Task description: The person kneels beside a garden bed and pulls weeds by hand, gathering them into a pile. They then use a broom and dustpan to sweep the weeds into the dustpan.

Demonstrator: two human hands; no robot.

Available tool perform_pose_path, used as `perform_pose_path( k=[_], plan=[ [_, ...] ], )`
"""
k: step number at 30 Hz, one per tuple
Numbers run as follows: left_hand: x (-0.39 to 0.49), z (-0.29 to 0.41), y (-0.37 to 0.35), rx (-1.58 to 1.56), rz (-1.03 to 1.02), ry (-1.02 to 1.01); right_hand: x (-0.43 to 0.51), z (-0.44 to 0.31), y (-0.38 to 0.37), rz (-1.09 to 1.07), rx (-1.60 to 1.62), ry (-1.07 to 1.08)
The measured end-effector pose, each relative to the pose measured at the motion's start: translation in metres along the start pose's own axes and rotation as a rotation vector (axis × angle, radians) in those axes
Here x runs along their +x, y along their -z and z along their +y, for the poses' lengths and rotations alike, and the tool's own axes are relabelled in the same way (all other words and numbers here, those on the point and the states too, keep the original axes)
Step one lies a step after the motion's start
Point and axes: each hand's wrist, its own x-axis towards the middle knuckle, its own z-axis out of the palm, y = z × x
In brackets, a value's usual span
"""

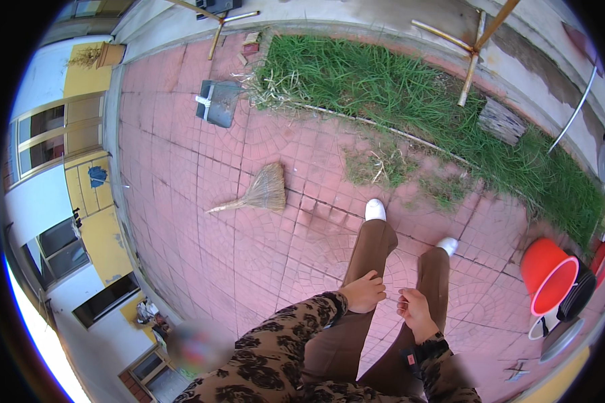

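Note:
My left hand (365, 292) hangs over my left thigh, back upward, with its fingers loosely bent; the palm is hidden. Just to its right, my right hand (414, 308) is held in front of the other leg, thumb and fingertips close together. Any thin thing between those fingertips is too small to make out. A small gap separates the hands. Farther off on the pink paving (181, 171) lies a straw hand broom (266, 191), bristles pointing right. Beyond it is a grey dustpan (223, 103) with a white-wrapped part.
Pulled grass (383, 163) lies in clumps before my white shoes (375, 209). A green grass bed (383, 80) runs along the wall, with rusty metal stands (471, 50) and a weathered wood block (501, 121). At right are a red bucket (544, 267) and a metal basin (562, 340).

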Motion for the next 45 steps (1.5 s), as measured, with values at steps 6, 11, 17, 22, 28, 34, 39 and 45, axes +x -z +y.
perform_pose_path(
  k=[6,11,17,22,28,34,39,45],
  plan=[
    [-0.019,0.006,-0.018,0.024,0.053,0.099,-0.009,0.006,-0.033,-0.107,-0.062,0.053],
    [-0.049,0.014,-0.012,0.069,0.138,0.221,-0.018,0.011,-0.03,-0.102,-0.104,0.065],
    [-0.131,-0.002,-0.007,0.175,0.179,0.374,-0.029,0.021,-0.041,-0.065,-0.167,0.034],
    [-0.199,-0.018,-0.021,0.258,-0.016,0.448,-0.023,0.038,-0.079,-0.056,-0.2,0.082],
    [-0.291,-0.085,-0.008,0.035,-0.078,0.591,-0.015,0.078,-0.161,0.035,-0.144,0.112],
    [-0.395,-0.171,0.086,-0.058,0.188,0.6,0.0,0.123,-0.296,-0.104,0.02,0.101],
    [-0.411,-0.225,0.173,-0.008,0.082,0.73,0.012,0.142,-0.398,-0.276,0.082,0.056],
    [-0.364,-0.286,0.231,0.046,0.109,0.669,0.032,0.084,-0.465,-0.336,0.179,-0.036]
  ],
)
